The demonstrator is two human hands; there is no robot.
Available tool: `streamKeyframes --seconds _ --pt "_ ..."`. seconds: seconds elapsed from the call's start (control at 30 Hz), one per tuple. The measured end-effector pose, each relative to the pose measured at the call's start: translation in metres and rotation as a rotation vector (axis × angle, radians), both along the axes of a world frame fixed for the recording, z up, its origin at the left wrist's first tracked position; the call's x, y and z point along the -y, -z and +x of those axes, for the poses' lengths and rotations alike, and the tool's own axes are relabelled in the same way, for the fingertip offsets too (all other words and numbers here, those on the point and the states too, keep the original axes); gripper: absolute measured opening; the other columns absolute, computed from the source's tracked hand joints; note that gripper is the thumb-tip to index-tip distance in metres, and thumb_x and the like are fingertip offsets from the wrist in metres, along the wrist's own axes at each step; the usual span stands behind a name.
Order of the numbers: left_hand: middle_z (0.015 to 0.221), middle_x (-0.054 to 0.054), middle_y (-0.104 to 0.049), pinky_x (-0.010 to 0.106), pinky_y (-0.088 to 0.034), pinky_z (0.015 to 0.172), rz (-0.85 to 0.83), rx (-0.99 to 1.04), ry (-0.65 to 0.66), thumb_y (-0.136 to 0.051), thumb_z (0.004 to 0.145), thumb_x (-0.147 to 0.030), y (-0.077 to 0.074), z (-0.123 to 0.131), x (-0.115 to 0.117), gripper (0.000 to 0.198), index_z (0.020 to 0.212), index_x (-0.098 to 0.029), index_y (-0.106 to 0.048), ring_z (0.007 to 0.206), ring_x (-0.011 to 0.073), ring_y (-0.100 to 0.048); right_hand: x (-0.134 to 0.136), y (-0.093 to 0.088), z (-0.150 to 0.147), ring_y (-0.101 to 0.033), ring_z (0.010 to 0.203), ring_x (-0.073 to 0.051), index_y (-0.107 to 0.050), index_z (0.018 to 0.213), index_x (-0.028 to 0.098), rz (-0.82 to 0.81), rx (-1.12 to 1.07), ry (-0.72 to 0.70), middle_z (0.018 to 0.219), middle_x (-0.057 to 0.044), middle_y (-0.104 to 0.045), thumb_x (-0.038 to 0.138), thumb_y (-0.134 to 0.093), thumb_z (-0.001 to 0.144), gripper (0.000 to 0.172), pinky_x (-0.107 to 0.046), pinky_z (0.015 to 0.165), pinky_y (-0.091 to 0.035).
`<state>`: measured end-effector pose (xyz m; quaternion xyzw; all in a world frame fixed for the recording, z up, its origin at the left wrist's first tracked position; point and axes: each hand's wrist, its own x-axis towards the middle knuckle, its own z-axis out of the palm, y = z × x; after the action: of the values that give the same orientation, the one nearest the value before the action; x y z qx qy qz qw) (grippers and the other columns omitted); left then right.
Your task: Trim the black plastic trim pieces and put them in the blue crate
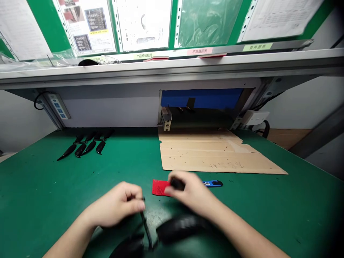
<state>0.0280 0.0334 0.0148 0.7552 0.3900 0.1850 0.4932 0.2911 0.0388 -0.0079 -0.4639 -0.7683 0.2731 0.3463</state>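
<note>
My left hand point(118, 204) is closed, pinching a thin black plastic stem point(146, 225) between thumb and fingers. Below it, black blade-shaped pieces point(182, 227) appear near the bottom edge, blurred; how they join the stem is unclear. My right hand point(189, 190) is curled around a small dark piece point(177, 183), too smeared by motion to name. Partly behind that hand lies a flat red piece point(159, 187) with a printed mark. Just past its wrist is a blue utility knife point(213, 183), partly covered by the hand.
Several black blade-shaped parts point(86, 145) lie in a row at the back left of the green table point(129, 157). A cardboard sheet point(204, 154) leads to an opening with a dark conveyor belt point(201, 118). Overhead runs a shelf point(172, 70); a power strip point(59, 106) hangs left.
</note>
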Motion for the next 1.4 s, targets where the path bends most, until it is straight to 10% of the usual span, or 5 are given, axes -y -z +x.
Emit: streamKeyframes --seconds 0.17,0.6,0.97,1.23,1.4 --pt "0.064 -0.004 -0.038 0.021 -0.028 0.055 0.004 0.288 -0.528 -0.049 0.089 -0.056 0.009 0.008 -0.008 0.042 0.072 -0.019 -0.041 0.058 0.0109 -0.032 -0.013 0.006 0.004 -0.057 0.077 -0.021 -0.057 0.094 0.019 0.055 -0.318 0.348 0.085 -0.004 -0.06 0.049 -0.059 0.088 0.03 -0.03 0.067 -0.046" --pt "0.086 0.004 -0.055 0.027 -0.042 0.07 -0.704 0.904 -0.199 -0.06 0.088 -0.037 0.032 0.044 0.02 0.025 0.087 -0.016 -0.046 0.072 0.0135 -0.055 0.004 0.004 -0.011 -0.061 0.091 -0.025 -0.054 0.118 0.024 0.272 0.293 0.168 0.105 -0.004 -0.065 0.031 -0.065 0.088 0.033 -0.037 0.078 -0.047" --pt "0.067 -0.004 -0.029 0.022 -0.026 0.054 0.073 0.292 -0.612 -0.048 0.091 -0.052 0.008 0.007 -0.006 0.037 0.074 -0.02 -0.041 0.06 0.0122 -0.027 0.02 0.001 -0.019 -0.057 0.087 -0.021 -0.061 0.1 0.026 0.137 0.408 -0.246 0.094 0.001 -0.064 0.036 -0.089 0.065 0.046 -0.028 0.074 -0.042" --pt "0.07 -0.003 -0.033 0.023 -0.028 0.06 0.022 0.04 -0.124 -0.041 0.094 -0.049 -0.008 0.002 0.006 0.037 0.072 -0.019 -0.039 0.065 0.0131 -0.029 0.018 -0.011 -0.013 -0.042 0.118 -0.033 -0.059 0.114 0.021 0.724 0.453 -0.015 0.124 -0.013 -0.052 0.009 -0.053 0.087 0.03 -0.052 0.098 -0.028" --pt "0.071 -0.001 -0.039 0.025 -0.028 0.063 0.143 -0.027 0.059 -0.039 0.094 -0.05 -0.013 0.003 0.016 0.038 0.074 -0.018 -0.044 0.068 0.0141 -0.032 0.03 -0.009 -0.021 -0.055 0.074 -0.017 -0.056 0.08 0.02 0.488 0.521 -0.338 0.077 0.001 -0.061 0.007 -0.054 0.077 0.014 -0.032 0.076 -0.036"
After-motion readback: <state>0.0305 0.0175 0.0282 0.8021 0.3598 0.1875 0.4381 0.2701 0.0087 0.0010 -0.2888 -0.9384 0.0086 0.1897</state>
